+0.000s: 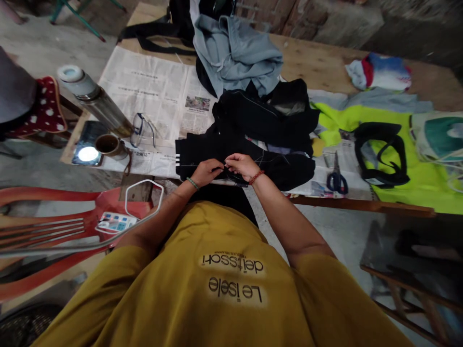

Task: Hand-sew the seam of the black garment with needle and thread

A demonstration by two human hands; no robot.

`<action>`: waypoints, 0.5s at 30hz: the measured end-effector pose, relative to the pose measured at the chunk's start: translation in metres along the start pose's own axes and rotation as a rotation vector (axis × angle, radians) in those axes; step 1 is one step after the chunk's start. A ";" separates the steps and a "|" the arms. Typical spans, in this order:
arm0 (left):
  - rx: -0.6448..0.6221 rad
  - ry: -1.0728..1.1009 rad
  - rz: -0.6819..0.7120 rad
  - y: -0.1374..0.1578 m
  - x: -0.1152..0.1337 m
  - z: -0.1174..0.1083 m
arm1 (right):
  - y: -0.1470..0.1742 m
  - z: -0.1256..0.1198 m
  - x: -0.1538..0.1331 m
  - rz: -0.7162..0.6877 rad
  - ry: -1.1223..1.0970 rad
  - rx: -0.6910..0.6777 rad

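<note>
Over the black garment [249,115] at the table's front edge, my left hand [208,172] and my right hand [243,166] meet with fingertips pinched together. Between them is a thin pale thread [186,166], which runs left past my left hand toward the white-striped end of the cloth. More fine thread lies across the black cloth just right of my right hand. Whether a needle is in my fingers is too small to tell. Blue-handled scissors [337,178] lie on the newspaper to the right of my right hand.
Newspaper [144,82] covers the wooden table. To the left stand a flask [97,101], a mug [110,145], eyeglasses [141,130] and a lit phone [87,152]. Grey clothing [238,53] lies behind; a black strap [383,154], yellow cloth [394,111] and an iron [441,132] lie right.
</note>
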State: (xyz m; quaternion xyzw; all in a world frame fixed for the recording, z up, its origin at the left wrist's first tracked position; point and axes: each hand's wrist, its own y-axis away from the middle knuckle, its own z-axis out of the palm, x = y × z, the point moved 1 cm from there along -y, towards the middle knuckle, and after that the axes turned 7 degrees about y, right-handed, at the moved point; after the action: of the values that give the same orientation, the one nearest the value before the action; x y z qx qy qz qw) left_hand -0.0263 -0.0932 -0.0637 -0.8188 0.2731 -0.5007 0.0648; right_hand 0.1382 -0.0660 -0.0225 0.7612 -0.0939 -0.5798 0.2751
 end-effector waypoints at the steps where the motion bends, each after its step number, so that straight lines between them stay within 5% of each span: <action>1: 0.012 0.002 -0.026 0.000 -0.001 0.000 | 0.000 0.001 0.000 -0.007 0.032 0.019; 5: 0.036 0.009 -0.078 -0.001 -0.006 0.003 | -0.001 0.006 -0.001 -0.015 0.077 0.092; 15: -0.112 0.002 0.150 -0.004 -0.008 0.004 | -0.009 0.010 0.000 0.023 -0.017 0.259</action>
State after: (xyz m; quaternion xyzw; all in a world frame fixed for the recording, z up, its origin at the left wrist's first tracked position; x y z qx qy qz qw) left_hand -0.0242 -0.0863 -0.0704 -0.7980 0.3613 -0.4792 0.0559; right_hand 0.1269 -0.0617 -0.0285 0.7843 -0.1789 -0.5659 0.1805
